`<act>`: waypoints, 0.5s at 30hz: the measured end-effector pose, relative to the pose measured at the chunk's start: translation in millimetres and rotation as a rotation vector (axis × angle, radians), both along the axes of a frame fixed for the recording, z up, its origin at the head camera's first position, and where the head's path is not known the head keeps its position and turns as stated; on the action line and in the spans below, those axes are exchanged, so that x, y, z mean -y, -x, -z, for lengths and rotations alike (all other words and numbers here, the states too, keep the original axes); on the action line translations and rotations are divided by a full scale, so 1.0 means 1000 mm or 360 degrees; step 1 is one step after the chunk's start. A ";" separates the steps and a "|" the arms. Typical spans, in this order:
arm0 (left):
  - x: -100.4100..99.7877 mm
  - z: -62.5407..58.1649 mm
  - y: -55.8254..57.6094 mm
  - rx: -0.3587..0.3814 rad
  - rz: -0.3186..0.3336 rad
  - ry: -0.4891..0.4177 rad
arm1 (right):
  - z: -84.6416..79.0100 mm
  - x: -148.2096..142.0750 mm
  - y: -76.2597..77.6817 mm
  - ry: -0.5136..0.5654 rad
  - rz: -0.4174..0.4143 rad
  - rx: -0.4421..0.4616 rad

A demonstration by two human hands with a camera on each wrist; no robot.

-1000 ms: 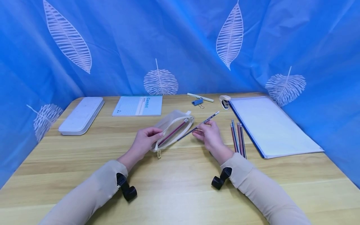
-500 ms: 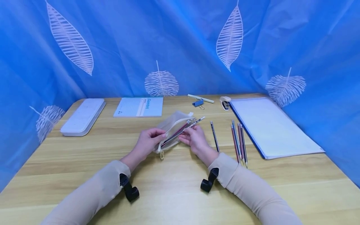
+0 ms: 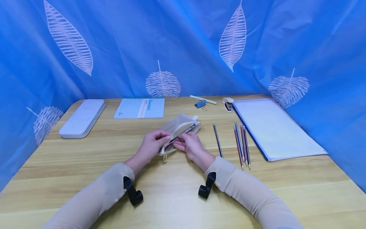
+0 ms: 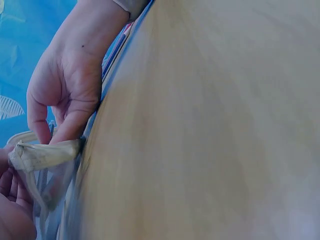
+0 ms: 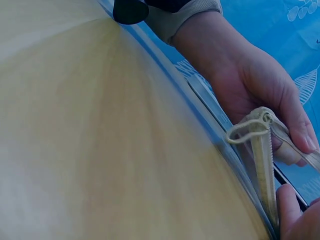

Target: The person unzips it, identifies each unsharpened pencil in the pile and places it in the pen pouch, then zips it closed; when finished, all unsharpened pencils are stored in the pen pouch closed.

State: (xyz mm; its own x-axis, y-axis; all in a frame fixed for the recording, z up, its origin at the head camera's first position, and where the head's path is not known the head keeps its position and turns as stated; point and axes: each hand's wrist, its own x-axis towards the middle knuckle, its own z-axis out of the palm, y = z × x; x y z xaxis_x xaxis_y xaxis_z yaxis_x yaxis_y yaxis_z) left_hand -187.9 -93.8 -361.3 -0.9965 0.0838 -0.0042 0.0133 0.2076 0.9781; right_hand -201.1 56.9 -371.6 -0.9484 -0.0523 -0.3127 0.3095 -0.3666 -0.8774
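A sheer beige zip pouch (image 3: pixel 174 123) lies with its mouth spread wide. My left hand (image 3: pixel 149 145) pinches its near edge between thumb and fingers, close to the zipper pull (image 5: pixel 250 131). In my right hand (image 3: pixel 193 147) is a dark patterned pencil (image 3: pixel 190 128), slanting along the pouch opening with its lower end inside. The red pencil in the pouch is mostly hidden behind the fingers. The left wrist view shows my right hand (image 4: pixel 75 80) reaching down at the pouch rim. To the right lie a single dark pencil (image 3: pixel 217 140) and a group of several pencils (image 3: pixel 243 146).
Further right is a blue-edged folder with white sheets (image 3: pixel 280 127), a stapler (image 3: pixel 227 104) at its corner. A blue binder clip (image 3: pixel 200 104) and a pale pen (image 3: pixel 203 99) lie at the back. At left are a notebook (image 3: pixel 139 108) and a white case (image 3: pixel 82 118).
My right hand has moved left with the dark pencil, bringing it from beside the pouch down into its opening. The single pencil on the table has come into view. My left hand keeps its pinch.
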 end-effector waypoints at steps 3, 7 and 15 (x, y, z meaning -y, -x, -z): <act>-0.001 0.000 0.001 -0.0011 -0.0009 -0.0026 | 0.000 0.000 0.001 0.0005 -0.0018 0.0021; -0.002 0.000 0.002 0.0005 -0.0023 -0.0052 | -0.001 0.001 0.003 -0.0016 -0.0033 0.0035; -0.002 0.002 0.003 0.0037 -0.0043 -0.0085 | -0.003 0.000 0.009 -0.0104 -0.0112 0.0063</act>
